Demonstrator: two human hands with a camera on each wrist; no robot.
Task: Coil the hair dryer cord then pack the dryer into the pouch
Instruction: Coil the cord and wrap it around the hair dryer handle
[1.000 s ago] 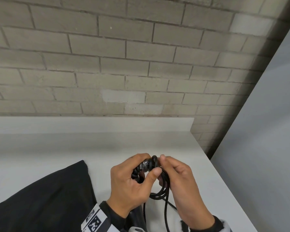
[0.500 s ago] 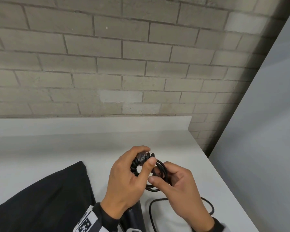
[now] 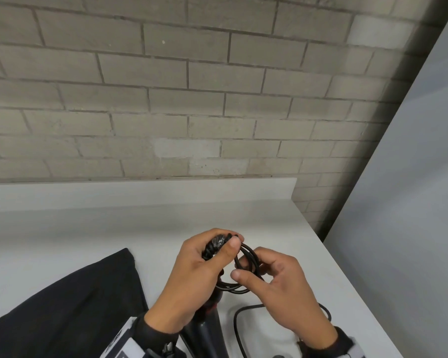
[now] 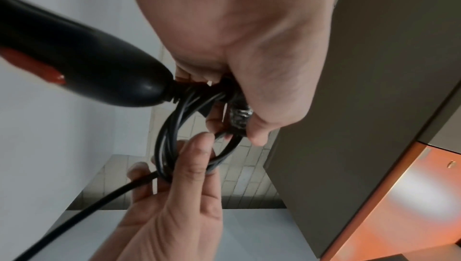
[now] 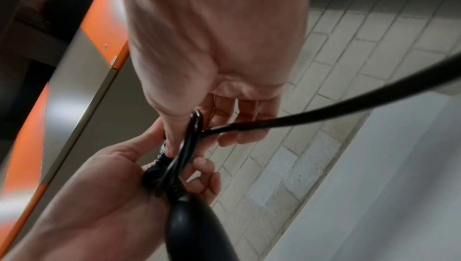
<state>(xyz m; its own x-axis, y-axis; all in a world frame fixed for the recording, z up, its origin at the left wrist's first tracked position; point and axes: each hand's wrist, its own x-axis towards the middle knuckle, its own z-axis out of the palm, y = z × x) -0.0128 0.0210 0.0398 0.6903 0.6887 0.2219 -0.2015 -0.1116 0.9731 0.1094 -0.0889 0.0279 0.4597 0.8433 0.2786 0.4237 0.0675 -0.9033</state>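
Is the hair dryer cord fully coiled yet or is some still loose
Partly coiled. The left hand grips several loops of the cord by the dryer handle, while the right hand pinches a loose length trailing onto the counter.

You have no readable text, brand, number or sign in any of the three views. The only marking is a black-and-white printed tag (image 3: 119, 351) on your left sleeve, cut off at the bottom edge of the head view and too partial to read.
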